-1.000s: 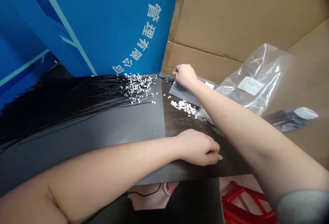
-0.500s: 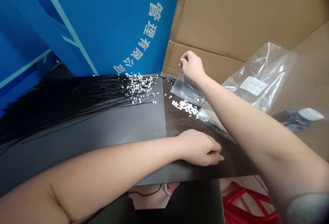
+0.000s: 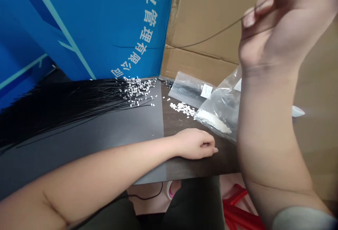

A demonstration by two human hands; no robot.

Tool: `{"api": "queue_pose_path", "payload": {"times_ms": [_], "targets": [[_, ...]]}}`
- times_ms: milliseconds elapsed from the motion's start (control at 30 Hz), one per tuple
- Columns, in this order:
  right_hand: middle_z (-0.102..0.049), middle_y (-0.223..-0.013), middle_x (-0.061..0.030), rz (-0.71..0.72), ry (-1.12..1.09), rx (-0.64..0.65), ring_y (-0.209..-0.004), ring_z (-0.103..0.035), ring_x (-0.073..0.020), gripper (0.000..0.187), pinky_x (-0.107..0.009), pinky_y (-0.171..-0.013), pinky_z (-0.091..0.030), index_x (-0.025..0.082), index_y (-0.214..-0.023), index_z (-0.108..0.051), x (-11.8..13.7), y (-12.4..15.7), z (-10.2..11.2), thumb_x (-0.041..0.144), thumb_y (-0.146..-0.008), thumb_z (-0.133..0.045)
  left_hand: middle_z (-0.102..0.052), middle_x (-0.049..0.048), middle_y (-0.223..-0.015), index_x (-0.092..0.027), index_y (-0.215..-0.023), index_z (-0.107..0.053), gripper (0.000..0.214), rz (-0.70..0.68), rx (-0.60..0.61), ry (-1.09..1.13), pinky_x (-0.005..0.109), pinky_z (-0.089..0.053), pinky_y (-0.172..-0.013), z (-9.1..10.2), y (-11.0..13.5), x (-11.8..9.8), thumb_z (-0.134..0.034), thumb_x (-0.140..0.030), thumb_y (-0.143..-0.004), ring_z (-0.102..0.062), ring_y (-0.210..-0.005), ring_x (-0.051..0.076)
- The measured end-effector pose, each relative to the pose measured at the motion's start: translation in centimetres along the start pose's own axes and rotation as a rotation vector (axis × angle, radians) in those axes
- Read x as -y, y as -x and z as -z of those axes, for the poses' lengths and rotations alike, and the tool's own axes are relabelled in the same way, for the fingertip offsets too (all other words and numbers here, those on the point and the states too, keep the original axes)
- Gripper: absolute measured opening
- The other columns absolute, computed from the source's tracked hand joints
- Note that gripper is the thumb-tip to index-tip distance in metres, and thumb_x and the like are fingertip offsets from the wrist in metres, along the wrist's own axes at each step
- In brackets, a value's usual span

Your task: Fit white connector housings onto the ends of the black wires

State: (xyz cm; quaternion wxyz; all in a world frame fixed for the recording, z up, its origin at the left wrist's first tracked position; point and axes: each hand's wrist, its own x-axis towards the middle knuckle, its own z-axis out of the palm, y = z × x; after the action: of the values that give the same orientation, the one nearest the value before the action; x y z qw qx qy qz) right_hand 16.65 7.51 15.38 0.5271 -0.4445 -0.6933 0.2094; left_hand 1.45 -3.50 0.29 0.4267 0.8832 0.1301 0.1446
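Note:
My right hand [image 3: 282, 22] is raised at the upper right, slightly blurred, fingers closed on a thin black wire [image 3: 211, 38]. The wire stretches leftward from the fingers across the cardboard and the blue panel. My left hand [image 3: 196, 144] rests on the dark table with its fingers curled together; anything inside them is hidden. Just beyond it lies a loose pile of small white connectors [image 3: 182, 109]. Farther left is a big bundle of black wires [image 3: 79, 94], with white connectors [image 3: 137, 89] at its right-hand ends.
A clear plastic bag [image 3: 227, 99] with white contents leans beside the pile, partly behind my right forearm. Behind it lies a flat labelled bag [image 3: 187, 91]. Cardboard [image 3: 211, 8] and a blue panel [image 3: 105, 18] wall the back. A red stool [image 3: 240, 209] stands below the table edge.
My right hand has come up and right from behind the flat bag, drawing out a black wire. The flat bag is uncovered. My left hand keeps its curled pose on the table.

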Motion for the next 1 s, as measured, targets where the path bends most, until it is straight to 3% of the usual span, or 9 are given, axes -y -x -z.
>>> {"api": "queue_pose_path", "payload": {"times_ms": [100,200,267,367,467,600,733,867,1000], "targets": [[-0.063,-0.072,0.0031,-0.076,-0.078,0.0,-0.061,-0.059,-0.0114,0.036,-0.026,-0.057,-0.049,0.026,-0.102,-0.056,0.4,2.6,-1.1,0.061,-0.107,-0.065,-0.066,-0.0018,-0.081,-0.018,-0.092,-0.07,0.017,0.183,-0.093,0.34,0.027,-0.048,-0.071,0.3,-0.3,0.0,-0.072,-0.035,-0.097,-0.058,-0.072,0.012],[-0.063,-0.072,0.0045,-0.2,-0.207,-0.004,-0.053,-0.051,-0.0098,0.037,-0.025,-0.05,-0.046,0.026,-0.101,-0.056,0.0,3.9,-2.1,0.059,-0.102,-0.072,-0.065,-0.0011,-0.076,-0.015,-0.092,-0.068,0.006,0.352,-0.228,0.743,0.024,-0.05,-0.061,1.3,-0.4,0.0,-0.066,-0.016,-0.097,-0.062,-0.063,0.011],[-0.062,-0.072,0.0059,-0.311,-0.373,0.022,-0.048,-0.043,-0.0077,0.036,-0.023,-0.044,-0.04,0.025,-0.098,-0.055,-1.0,4.6,-2.6,0.053,-0.099,-0.078,-0.065,0.0011,-0.072,-0.015,-0.093,-0.066,0.017,0.404,-0.318,1.032,0.024,-0.052,-0.056,2.5,0.0,0.0,-0.055,-0.02,-0.105,-0.066,-0.06,0.013],[-0.062,-0.072,0.0065,-0.409,-0.62,0.066,-0.045,-0.038,-0.0048,0.032,-0.021,-0.041,-0.032,0.022,-0.091,-0.058,-3.1,6.0,-4.0,0.039,-0.092,-0.085,-0.073,0.0091,-0.086,-0.013,-0.098,-0.068,0.044,0.41,-0.489,1.258,0.031,-0.063,-0.065,4.5,1.1,0.1,-0.037,-0.039,-0.115,-0.075,-0.071,0.017],[-0.069,-0.074,0.0029,-0.378,-0.636,0.027,-0.048,-0.043,-0.0055,0.033,-0.021,-0.041,-0.031,0.02,-0.088,-0.063,-5.2,7.7,-6.0,0.039,-0.087,-0.09,-0.076,0.011,-0.097,-0.013,-0.099,-0.07,0.045,0.389,-0.569,1.123,0.031,-0.065,-0.069,5.9,2.0,0.6,-0.058,-0.055,-0.109,-0.077,-0.079,0.018],[-0.075,-0.081,0.0,-0.338,-0.657,0.015,-0.057,-0.054,-0.0086,0.044,-0.022,-0.046,-0.04,0.021,-0.096,-0.068,-6.9,9.5,-7.5,0.053,-0.08,-0.094,-0.075,0.0068,-0.091,-0.013,-0.09,-0.071,0.03,0.305,-0.604,0.859,0.023,-0.059,-0.064,6.3,2.2,1.6,-0.084,-0.04,-0.094,-0.073,-0.073,0.012],[-0.081,-0.093,-0.002,-0.389,-0.696,0.121,-0.058,-0.058,-0.01,0.056,-0.026,-0.05,-0.045,0.023,-0.12,-0.071,-8.0,10.2,-7.3,0.059,-0.081,-0.092,-0.071,0.0018,-0.081,-0.016,-0.081,-0.066,0.026,0.276,-0.697,0.666,0.022,-0.056,-0.058,6.3,2.3,2.4,-0.077,-0.034,-0.096,-0.067,-0.063,0.01],[-0.077,-0.083,-0.0012,-0.398,-0.593,0.19,-0.063,-0.062,-0.0115,0.045,-0.028,-0.058,-0.05,0.019,-0.1,-0.078,-8.6,10.5,-7.2,0.058,-0.081,-0.092,-0.067,0.0001,-0.074,-0.017,-0.078,-0.065,0.027,0.332,-0.679,0.449,0.022,-0.053,-0.055,6.5,2.8,2.9,-0.071,-0.035,-0.098,-0.06,-0.057,0.008],[-0.073,-0.075,0.0009,-0.366,-0.604,0.152,-0.062,-0.061,-0.0119,0.035,-0.029,-0.057,-0.051,0.02,-0.088,-0.076,-8.4,10.7,-7.6,0.051,-0.082,-0.091,-0.064,-0.0017,-0.069,-0.018,-0.077,-0.062,0.029,0.354,-0.663,0.359,0.022,-0.051,-0.056,6.7,3.0,3.0,-0.069,-0.038,-0.098,-0.058,-0.057,0.009]]}}
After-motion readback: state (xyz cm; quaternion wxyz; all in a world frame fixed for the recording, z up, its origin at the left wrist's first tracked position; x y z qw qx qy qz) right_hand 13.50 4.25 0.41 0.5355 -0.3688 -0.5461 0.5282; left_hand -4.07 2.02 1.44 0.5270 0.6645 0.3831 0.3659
